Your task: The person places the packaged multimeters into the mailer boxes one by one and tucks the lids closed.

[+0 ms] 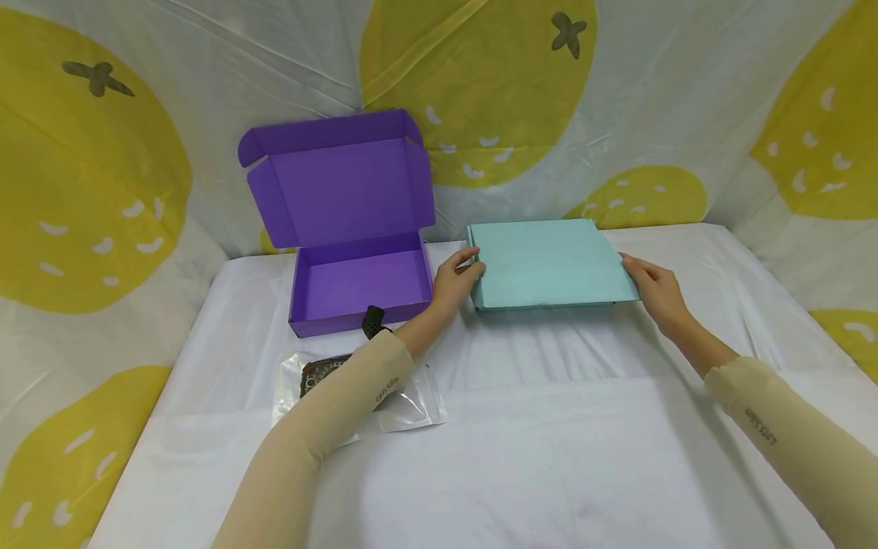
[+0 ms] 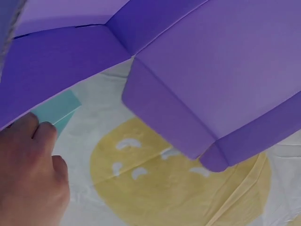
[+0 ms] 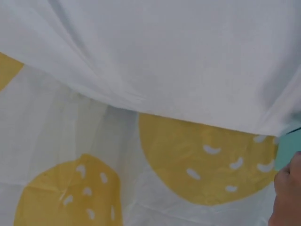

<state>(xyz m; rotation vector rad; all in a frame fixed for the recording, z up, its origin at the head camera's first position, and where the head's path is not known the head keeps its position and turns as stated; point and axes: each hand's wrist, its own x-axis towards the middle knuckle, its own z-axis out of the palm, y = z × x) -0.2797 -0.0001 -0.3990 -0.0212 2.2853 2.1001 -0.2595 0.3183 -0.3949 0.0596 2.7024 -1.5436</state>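
A light teal cardboard box (image 1: 549,263) is at the right back of the table, its lid down over it. My left hand (image 1: 456,280) grips the box's left edge, thumb and fingers at its side. At the opposite edge, my right hand (image 1: 655,290) pinches the right rim, which juts out past the part below. In the left wrist view, the left hand (image 2: 33,174) touches a small visible corner of the teal box (image 2: 59,108). Only part of the right hand (image 3: 289,193) shows in the right wrist view, against a teal edge (image 3: 288,150).
An open purple box (image 1: 363,282) stands left of the teal one, lid raised against the patterned cloth backdrop. In front of it lies a clear plastic bag (image 1: 418,404) with a dark, patterned item (image 1: 318,372), partly hidden by my left sleeve. White cloth (image 1: 549,457) covers the table.
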